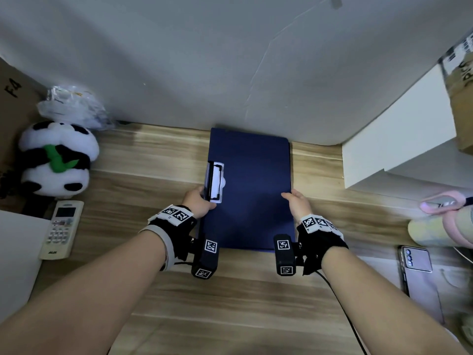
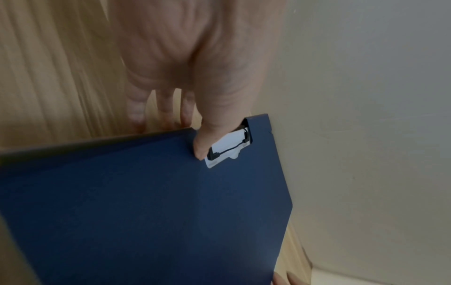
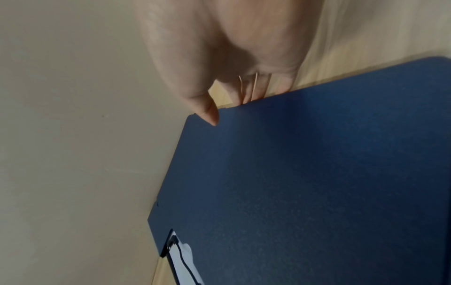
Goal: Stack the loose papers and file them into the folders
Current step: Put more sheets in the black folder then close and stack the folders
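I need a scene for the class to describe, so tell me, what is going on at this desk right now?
A person holds a closed dark blue folder with both hands on a wooden desk. The left hand grips its left edge, thumb beside the clip with its white label. The right hand grips the right edge, thumb on the cover. No loose papers are in view. A panda toy, a remote and a phone lie off to the sides.

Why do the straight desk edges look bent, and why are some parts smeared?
Head view: the wide lens bows the wooden desk and wall, and objects at the right edge smear. Left wrist view: the left hand and wood grain are blurred, the blue folder sharper. Right wrist view: the right hand is soft, the light dim and flat.
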`<state>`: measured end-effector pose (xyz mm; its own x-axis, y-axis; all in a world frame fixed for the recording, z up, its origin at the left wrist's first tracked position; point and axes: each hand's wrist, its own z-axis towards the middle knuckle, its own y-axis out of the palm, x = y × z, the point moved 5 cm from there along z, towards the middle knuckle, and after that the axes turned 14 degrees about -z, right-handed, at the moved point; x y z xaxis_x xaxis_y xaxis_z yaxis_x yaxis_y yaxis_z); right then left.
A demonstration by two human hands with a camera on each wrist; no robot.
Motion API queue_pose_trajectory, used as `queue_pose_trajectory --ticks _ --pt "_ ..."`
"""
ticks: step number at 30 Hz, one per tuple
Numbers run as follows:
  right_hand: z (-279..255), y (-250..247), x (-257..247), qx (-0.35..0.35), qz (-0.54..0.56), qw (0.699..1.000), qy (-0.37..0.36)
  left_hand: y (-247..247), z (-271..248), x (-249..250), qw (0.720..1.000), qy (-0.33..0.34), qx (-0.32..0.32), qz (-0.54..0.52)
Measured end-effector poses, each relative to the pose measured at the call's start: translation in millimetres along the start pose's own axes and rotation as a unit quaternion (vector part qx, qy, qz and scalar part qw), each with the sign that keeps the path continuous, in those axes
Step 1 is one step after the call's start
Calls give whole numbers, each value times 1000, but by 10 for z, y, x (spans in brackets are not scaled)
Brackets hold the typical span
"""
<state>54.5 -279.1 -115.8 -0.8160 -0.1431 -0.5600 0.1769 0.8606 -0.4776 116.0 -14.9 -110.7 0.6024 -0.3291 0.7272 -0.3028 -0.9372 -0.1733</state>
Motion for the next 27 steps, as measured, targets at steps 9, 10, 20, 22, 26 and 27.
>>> queue_pose_trajectory --ticks 9,10,20,22,26,27 --pt "-194 537 -221 -62 20 998 -18 -526 108 -104 998 16 28 54" --pt "-219 588 -246 -63 18 998 -19 -584 122 -115 998 15 29 58" --pt "-263 792 -323 -32 -79 995 -51 -786 300 -216 995 42 26 91" --pt "-269 807 -323 -30 -97 994 -51 -802 326 -230 995 47 25 90" --pt "-316 845 -346 -19 -122 991 -51 -787 274 -165 994 62 29 80" --pt "-313 846 -333 -14 -124 991 -51 -782 279 -177 995 62 34 76"
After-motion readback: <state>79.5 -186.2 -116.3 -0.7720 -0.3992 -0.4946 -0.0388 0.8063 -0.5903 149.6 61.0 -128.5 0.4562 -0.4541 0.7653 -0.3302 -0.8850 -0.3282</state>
